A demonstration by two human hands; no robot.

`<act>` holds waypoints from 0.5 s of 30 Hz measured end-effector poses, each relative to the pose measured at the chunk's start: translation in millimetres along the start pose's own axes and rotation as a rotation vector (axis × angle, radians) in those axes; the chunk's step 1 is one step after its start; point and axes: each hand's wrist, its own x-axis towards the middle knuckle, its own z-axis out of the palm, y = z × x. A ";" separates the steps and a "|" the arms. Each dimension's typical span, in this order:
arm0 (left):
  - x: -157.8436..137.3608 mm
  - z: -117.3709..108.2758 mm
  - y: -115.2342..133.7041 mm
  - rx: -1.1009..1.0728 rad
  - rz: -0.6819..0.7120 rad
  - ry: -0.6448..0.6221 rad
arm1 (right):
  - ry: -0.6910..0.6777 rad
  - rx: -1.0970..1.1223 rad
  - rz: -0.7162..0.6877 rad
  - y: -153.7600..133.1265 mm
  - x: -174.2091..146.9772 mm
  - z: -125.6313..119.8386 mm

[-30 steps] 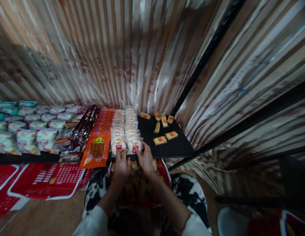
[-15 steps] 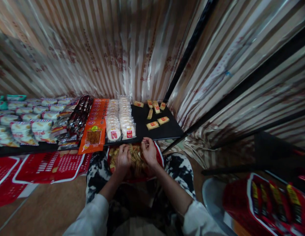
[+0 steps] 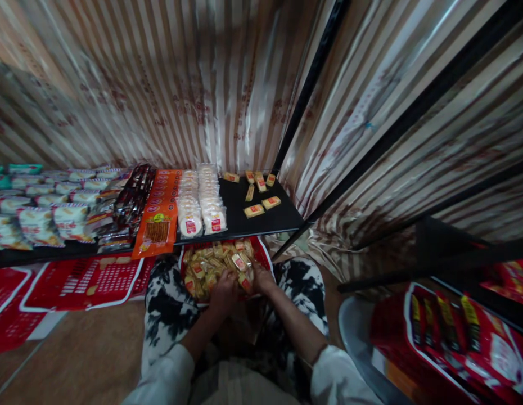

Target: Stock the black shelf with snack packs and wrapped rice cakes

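A red basket stands between my knees, filled with small gold-wrapped biscuit packets, some with red labels. At the basket's near side my left hand is closed, its fingers curled over the packets; what it holds, if anything, is hidden. My right hand reaches in at the right side, beside a red-labelled packet. Its fingertips are dark and partly hidden among the packets. On the black shelf just beyond lie several loose packets of the same kind.
Left of the loose packets, the shelf bears rows of round white crackers, an orange snack bag, dark shiny packets and white packets. Black poles slant past striped curtains. A second red basket stands at right.
Both hands have lowered from above the pile toward the basket's near side, coming closer together. More of the packets shows. The view has shifted slightly right.
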 end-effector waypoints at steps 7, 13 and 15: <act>-6.0 -2.2 -2.4 0.002 -0.016 -0.033 | 0.044 -0.042 -0.073 2.8 0.8 -13.5; -9.7 0.9 -0.7 -0.034 -0.012 0.001 | 0.114 -0.058 -0.066 4.5 -1.5 -20.1; -11.2 0.8 -0.5 -0.053 0.003 -0.014 | 0.128 -0.036 -0.068 5.0 -3.3 -21.3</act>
